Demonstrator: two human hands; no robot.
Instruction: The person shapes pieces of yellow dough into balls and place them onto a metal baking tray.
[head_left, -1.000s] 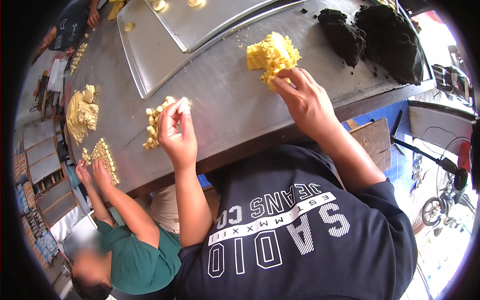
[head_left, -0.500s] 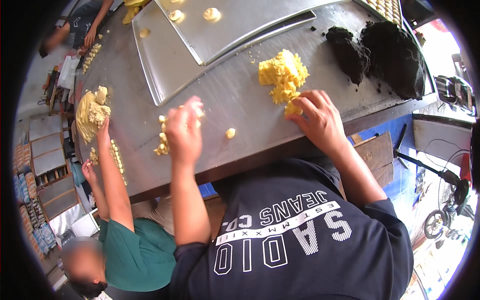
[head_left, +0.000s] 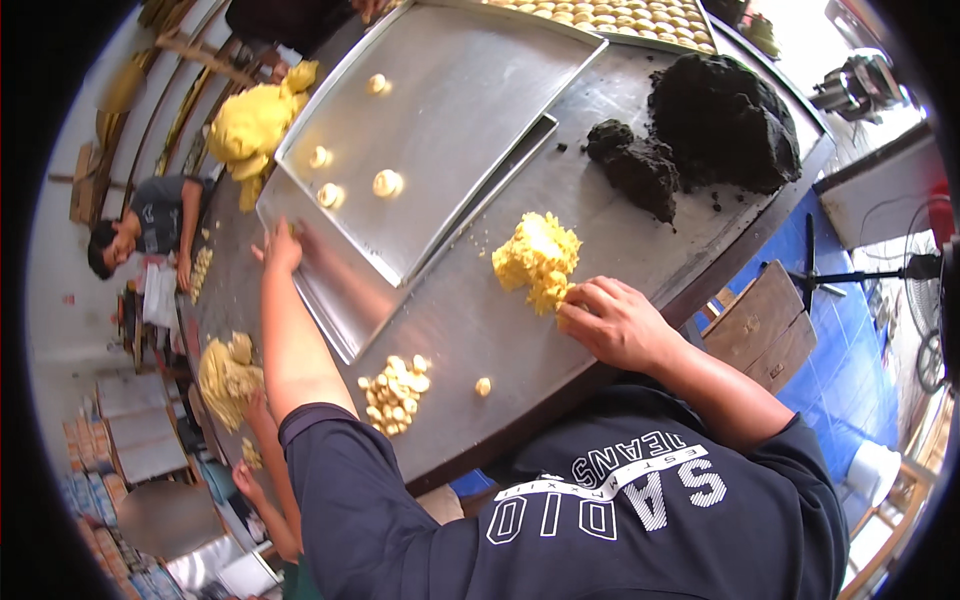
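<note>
My left hand (head_left: 281,250) is stretched out over the left edge of the lower metal tray (head_left: 345,345). Its thumb and forefinger close around a small pale dough ball, mostly hidden, while the other fingers spread. My right hand (head_left: 612,318) curls its fingertips into the near end of a crumbly yellow dough lump (head_left: 537,262). A pile of small dough pieces (head_left: 396,394) lies near the table edge between my arms. One single dough piece (head_left: 483,386) sits apart, right of the pile.
An upper metal tray (head_left: 450,110) with several dough balls overlaps the lower one. Black filling (head_left: 725,125) is heaped at right, near a full tray of round pastries (head_left: 630,20). More yellow dough (head_left: 250,125) lies at far left. Co-workers stand along the left side.
My left hand has moved from the pile of pieces out to the lower tray's far left edge. My right hand stays at the dough lump. The whole view has shifted and turned.
</note>
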